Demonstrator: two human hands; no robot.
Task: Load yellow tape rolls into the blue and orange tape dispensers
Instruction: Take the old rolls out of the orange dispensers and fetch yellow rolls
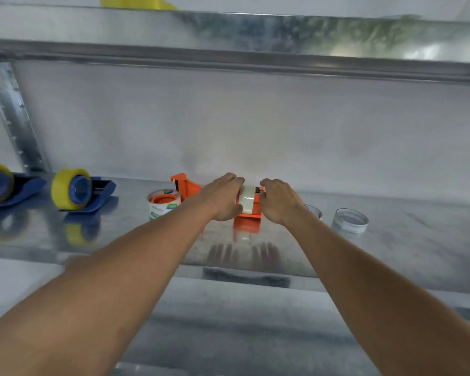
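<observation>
An orange tape dispenser (248,214) stands on the metal shelf (391,240) in the middle, with a pale, clear-looking tape roll (247,199) in it. My left hand (223,198) grips the roll from its left side; my right hand (278,200) grips it from the right. A second orange dispenser (186,185) lies just left, behind my left hand, with a white-labelled roll (163,203) on its orange hub. At far left stand two blue dispensers (98,195) (25,187), each carrying a yellow tape roll (65,188) (0,185).
Two empty clear roll cores (350,219) (314,211) lie right of my right hand. A yellow object (136,2) sits on the upper shelf at top left. A perforated metal upright (14,115) rises at the left. Everything is slightly blurred.
</observation>
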